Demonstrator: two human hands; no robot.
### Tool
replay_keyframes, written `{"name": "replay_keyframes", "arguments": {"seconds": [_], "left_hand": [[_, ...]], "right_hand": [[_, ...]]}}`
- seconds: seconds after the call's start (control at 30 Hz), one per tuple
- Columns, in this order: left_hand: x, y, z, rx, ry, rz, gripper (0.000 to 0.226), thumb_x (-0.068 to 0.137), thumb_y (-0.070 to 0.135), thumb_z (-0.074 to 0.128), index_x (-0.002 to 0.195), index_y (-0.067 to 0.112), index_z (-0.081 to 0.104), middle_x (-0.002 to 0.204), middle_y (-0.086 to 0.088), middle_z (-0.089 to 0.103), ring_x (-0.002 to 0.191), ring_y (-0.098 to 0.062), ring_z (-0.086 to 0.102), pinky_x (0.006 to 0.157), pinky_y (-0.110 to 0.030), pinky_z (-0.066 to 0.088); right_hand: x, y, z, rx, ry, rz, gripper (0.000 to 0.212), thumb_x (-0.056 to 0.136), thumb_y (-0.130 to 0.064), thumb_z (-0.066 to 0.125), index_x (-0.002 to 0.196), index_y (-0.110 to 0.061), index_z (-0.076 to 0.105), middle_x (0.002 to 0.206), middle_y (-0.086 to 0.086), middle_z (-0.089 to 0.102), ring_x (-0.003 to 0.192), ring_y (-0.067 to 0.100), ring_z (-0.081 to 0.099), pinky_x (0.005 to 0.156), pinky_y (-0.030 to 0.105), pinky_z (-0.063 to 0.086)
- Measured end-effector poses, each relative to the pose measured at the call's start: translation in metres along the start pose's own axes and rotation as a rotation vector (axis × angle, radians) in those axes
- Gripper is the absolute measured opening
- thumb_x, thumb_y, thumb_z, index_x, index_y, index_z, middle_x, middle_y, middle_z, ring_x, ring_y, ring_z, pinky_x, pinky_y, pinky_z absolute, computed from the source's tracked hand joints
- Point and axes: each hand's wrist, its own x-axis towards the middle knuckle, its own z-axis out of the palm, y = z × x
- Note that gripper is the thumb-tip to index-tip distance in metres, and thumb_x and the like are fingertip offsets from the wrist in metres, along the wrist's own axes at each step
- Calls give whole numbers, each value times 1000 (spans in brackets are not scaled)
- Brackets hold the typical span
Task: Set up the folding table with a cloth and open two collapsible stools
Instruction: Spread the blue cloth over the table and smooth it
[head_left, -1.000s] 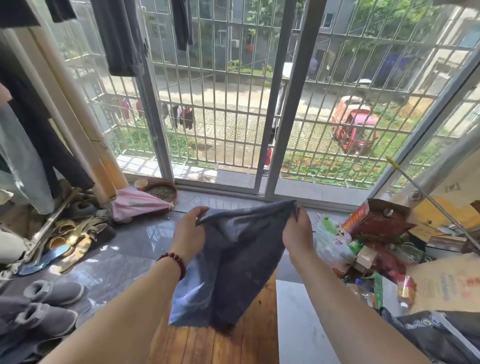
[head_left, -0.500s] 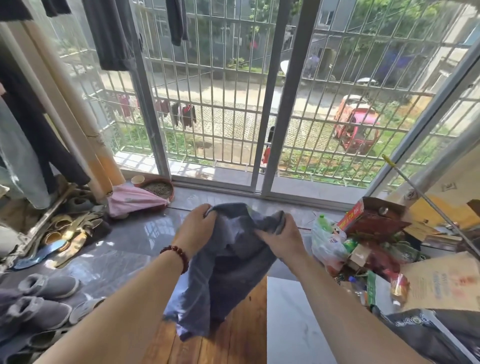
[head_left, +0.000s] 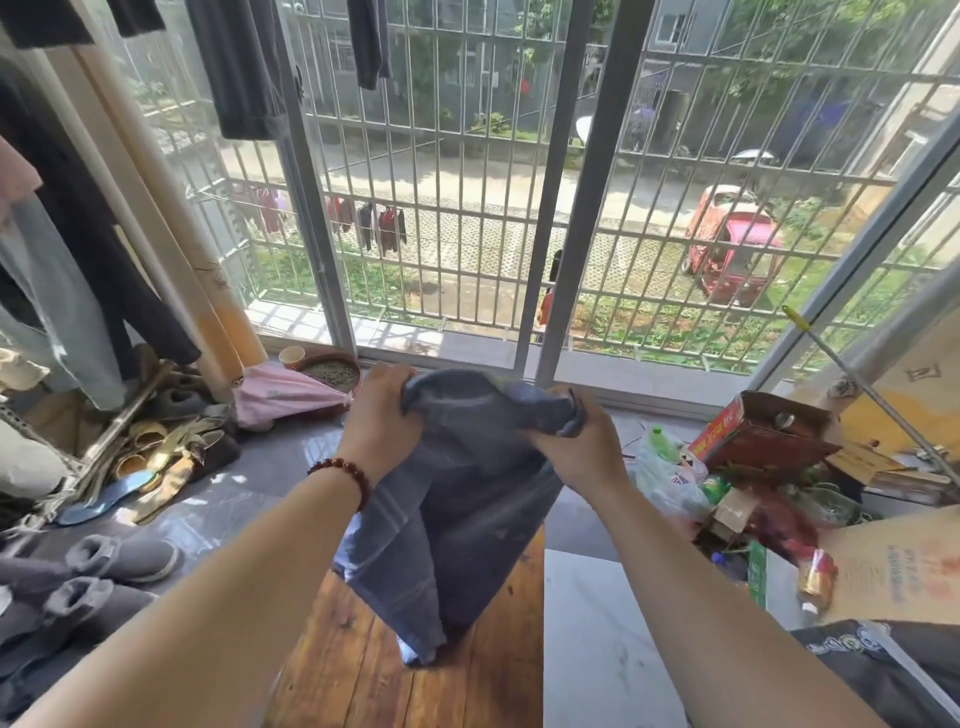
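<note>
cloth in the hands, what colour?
Grey-blue cloth, with faint paler stripes toward its lower left; head view.

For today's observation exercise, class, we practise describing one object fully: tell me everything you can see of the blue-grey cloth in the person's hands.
The cloth is blue-grey, soft woven-looking fabric with faint paler stripes near its lower left. Its top edge is bunched, gripped by the left hand and right hand. The rest hangs in loose folds, its lowest corner over the wooden tabletop; whether it touches cannot be told.
</note>
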Motion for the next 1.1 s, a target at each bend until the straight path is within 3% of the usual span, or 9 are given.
{"name": "replay_keyframes", "arguments": {"seconds": [0.13, 0.4, 0.53, 0.63, 0.73, 0.83, 0.93, 1.0, 1.1], "left_hand": [[-1, -14, -15, 12, -60, 79, 32, 70, -10, 50, 69, 20, 40, 80, -8, 43, 76, -25, 44, 69, -33, 33], [-16, -56, -55, 47, -74, 118, 27, 63, 3, 46, 62, 28, 37, 72, -3, 49, 72, -24, 45, 65, -29, 30], [-31, -84, -83, 84, -13, -33, 24, 70, 0, 51, 86, 16, 58, 93, -6, 58, 86, -22, 52, 74, -29, 40], [-47, -99, -105, 110, -19, -109, 26, 75, -5, 57, 94, 11, 62, 94, -6, 62, 88, -23, 56, 78, -32, 47], [-63, -112, -124, 129, -74, -88, 28, 79, -2, 55, 98, 14, 66, 94, -8, 68, 90, -29, 61, 80, -35, 50], [-73, -122, -137, 115, -138, -68, 37, 81, 3, 47, 110, 18, 65, 106, -7, 68, 100, -28, 60, 88, -37, 48], [-77, -129, -140, 68, -159, -85, 44, 77, 0, 44, 113, 17, 63, 109, -8, 67, 103, -29, 59, 90, -35, 46], [-81, -126, -140, 48, -136, -108, 45, 76, -7, 44, 113, 11, 63, 109, -10, 66, 102, -29, 59, 87, -30, 44], [-87, -123, -128, -65, -191, -113, 45, 75, -6, 47, 113, 14, 59, 110, -3, 61, 100, -17, 55, 87, -25, 41]], "right_hand": [[-8, 7, 6, -259, -6, -17, 32, 70, 9, 53, 89, -16, 47, 89, 0, 56, 82, 22, 52, 54, 24, 35], [-27, 2, 34, -159, 251, 117, 26, 82, 5, 44, 95, -11, 58, 95, 5, 57, 86, 24, 51, 69, 26, 34], [-46, -8, 60, -140, 245, 177, 32, 87, 3, 41, 105, -13, 62, 94, 2, 56, 86, 20, 47, 72, 25, 33], [-63, -17, 82, -75, 224, 223, 32, 86, 5, 35, 95, -13, 60, 91, 6, 57, 85, 24, 49, 63, 28, 35], [-79, -28, 101, -28, 243, 277, 32, 89, 0, 33, 95, -8, 63, 93, 8, 59, 86, 25, 49, 71, 29, 36], [-93, -41, 115, -58, 207, 263, 19, 87, -9, 38, 75, -8, 52, 73, 7, 49, 73, 24, 42, 60, 35, 30], [-107, -57, 127, -92, 147, 239, 23, 85, -10, 43, 62, -11, 39, 61, 4, 42, 63, 22, 36, 54, 33, 28], [-115, -65, 134, -145, 113, 234, 24, 87, -11, 45, 63, -13, 47, 64, 4, 49, 68, 25, 44, 54, 31, 31], [-121, -73, 140, -158, 82, 274, 17, 90, -17, 46, 81, -9, 58, 82, 9, 57, 83, 28, 53, 66, 28, 35]]}}
